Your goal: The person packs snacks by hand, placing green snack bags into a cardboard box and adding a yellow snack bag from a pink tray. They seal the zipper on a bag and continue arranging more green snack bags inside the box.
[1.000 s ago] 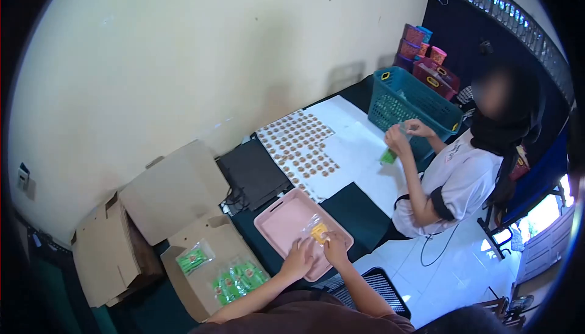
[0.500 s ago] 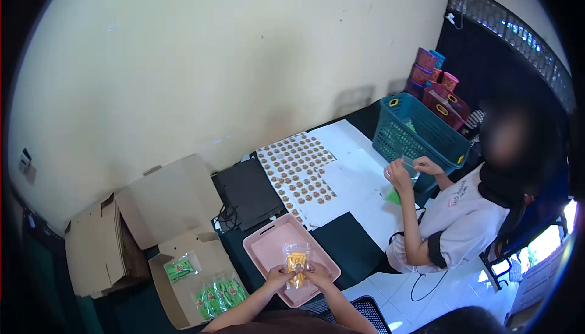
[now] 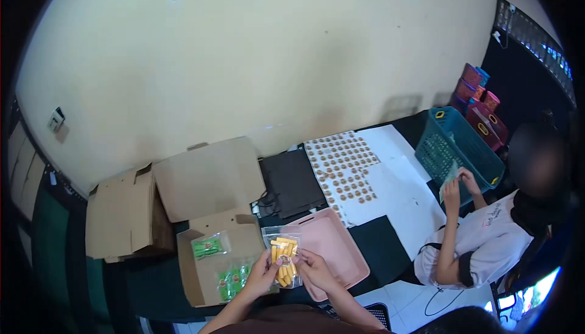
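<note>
A clear plastic bag of yellow sticks [image 3: 284, 250] with a round sticker on its front is held up between my two hands. My left hand [image 3: 263, 276] grips its left side, fingers closed on the edge. On the right side, my right hand [image 3: 315, 271] pinches the bag. It hangs over the gap between the open cardboard box [image 3: 206, 273] and the pink tray [image 3: 344, 252]. Inside the box lie a green packet [image 3: 209, 247] at the back and several more green packets [image 3: 233, 280] at the front, partly hidden by my left arm.
A sticker sheet [image 3: 341, 163] lies on the table beside a black flat item [image 3: 292, 182]. At right, a co-worker [image 3: 481, 242] holds a small clear bag near the green basket [image 3: 454, 157]. A closed carton [image 3: 122, 215] stands at left.
My view has turned left. The bag of yellow sticks has moved from over the pink tray toward the cardboard box and is nearer to me. The co-worker's hands have shifted.
</note>
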Demonstrator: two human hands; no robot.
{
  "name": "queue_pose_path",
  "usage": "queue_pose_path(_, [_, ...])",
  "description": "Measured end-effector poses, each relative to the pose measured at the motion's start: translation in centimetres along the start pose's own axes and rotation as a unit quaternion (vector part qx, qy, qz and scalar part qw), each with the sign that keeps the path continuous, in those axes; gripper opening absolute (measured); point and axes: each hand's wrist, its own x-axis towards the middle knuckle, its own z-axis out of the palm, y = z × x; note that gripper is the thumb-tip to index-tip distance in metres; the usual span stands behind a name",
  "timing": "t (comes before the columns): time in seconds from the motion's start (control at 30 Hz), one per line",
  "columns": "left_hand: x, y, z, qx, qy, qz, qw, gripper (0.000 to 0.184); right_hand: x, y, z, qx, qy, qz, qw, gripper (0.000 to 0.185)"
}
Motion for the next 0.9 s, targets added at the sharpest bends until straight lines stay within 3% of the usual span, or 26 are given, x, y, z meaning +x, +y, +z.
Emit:
queue_pose_path(0.13, [-3.5, -0.5, -4.3, 0.071, 0.060, -0.003, 0.996, 0.032, 1.2, 1.7, 4.3, -0.103, -0.022, -0.016, 0.994, 0.031])
queue_pose_path(0.2, [-5.0, -0.2, -6.2, 0.123, 0.093, -0.007, 0.988, 0.033, 1.5, 3.0, 7.0, -0.036, -0.051, 0.010, 0.998, 0.030])
queue_pose_path(0.27, [-6.4, 0.2, -8.4, 0.162, 0.096, 0.076, 0.979, 0.034, 1.8, 4.6, 9.4, -0.065, -0.056, -0.007, 0.996, 0.031])
queue_pose_path(0.33, [-7.9, 0.4, -10.8, 0.176, 0.105, 0.102, 0.973, 0.033, 1.7, 4.7, 12.1, -0.064, -0.046, 0.021, 0.997, 0.028])
queue_pose_path(0.4, [-9.7, 0.9, -13.0, 0.139, 0.091, 0.038, 0.985, 0.030, 1.6, 4.9, 14.7, -0.052, -0.070, -0.007, 0.996, 0.027])
queue_pose_path(0.5, [-11.5, -1.3, -16.7, 0.091, 0.092, 0.048, 0.990, 0.029, 2.1, 8.5, 16.5, -0.109, -0.078, 0.007, 0.991, 0.027])
queue_pose_path(0.6, [-13.3, -1.6, -18.8, 0.063, 0.117, 0.036, 0.990, 0.032, 1.8, 9.1, 20.2, -0.075, -0.050, 0.010, 0.996, 0.027])
queue_pose_path(0.67, [-14.5, 0.7, -19.0, -0.005, 0.144, 0.088, 0.986, 0.033, 2.0, 8.9, 22.5, -0.116, -0.061, 0.011, 0.991, 0.028])
queue_pose_path(0.73, [-16.1, 0.8, -20.5, 0.013, 0.162, 0.071, 0.984, 0.031, 2.1, 8.1, 25.3, -0.106, -0.096, 0.001, 0.990, 0.027])
queue_pose_path(0.8, [-16.8, 0.9, -21.5, 0.002, 0.222, 0.119, 0.968, 0.025, 2.0, 7.9, 27.8, -0.142, -0.134, -0.018, 0.981, 0.027])
queue_pose_path(0.87, [-17.7, 0.2, -23.3, 0.001, 0.254, 0.124, 0.959, 0.024, 1.9, 8.3, 30.2, -0.268, -0.119, -0.093, 0.951, 0.026])
queue_pose_path(0.9, [-18.0, 0.4, -23.9, -0.016, 0.258, 0.118, 0.959, 0.023, 2.4, 10.3, 30.4, -0.205, -0.125, -0.089, 0.967, 0.025])
